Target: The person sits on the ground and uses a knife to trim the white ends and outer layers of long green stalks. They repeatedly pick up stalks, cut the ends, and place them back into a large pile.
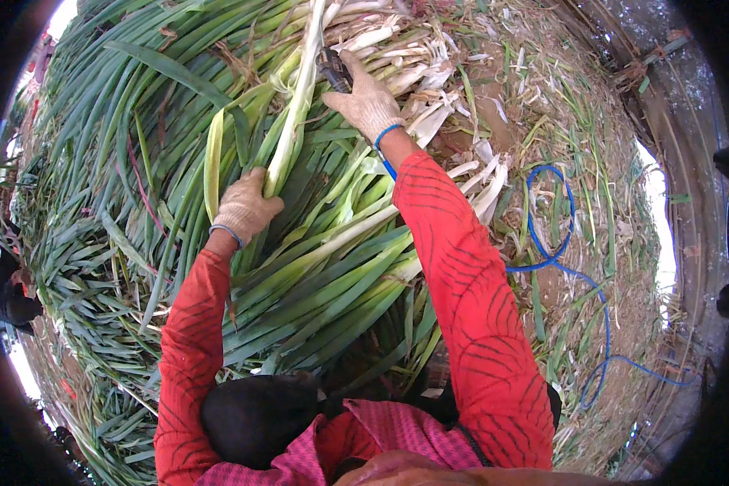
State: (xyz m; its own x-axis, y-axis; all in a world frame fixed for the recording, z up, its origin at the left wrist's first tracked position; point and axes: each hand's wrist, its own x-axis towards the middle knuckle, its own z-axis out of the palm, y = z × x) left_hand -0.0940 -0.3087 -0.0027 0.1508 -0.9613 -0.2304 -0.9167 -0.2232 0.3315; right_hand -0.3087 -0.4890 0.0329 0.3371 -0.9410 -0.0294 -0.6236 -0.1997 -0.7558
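My left hand [249,205], in a pale knitted glove, grips a leek-like green onion stalk [291,124] where its white shank turns green. The stalk points away from me. My right hand [364,97], gloved too, is closed on a dark handheld tool [335,70] beside the stalk's far part; a blue hose runs back under the right forearm. The tool's tip is too small to make out. A large heap of green onions [176,121] lies under and around both hands, with pale root ends [428,67] towards the right.
A blue hose [574,212] loops over the ground at the right, among scattered peelings and leaves [559,97]. Further right runs a greyish-brown sheet or wall edge [674,127]. More leafy green tops [85,304] pile up at the left.
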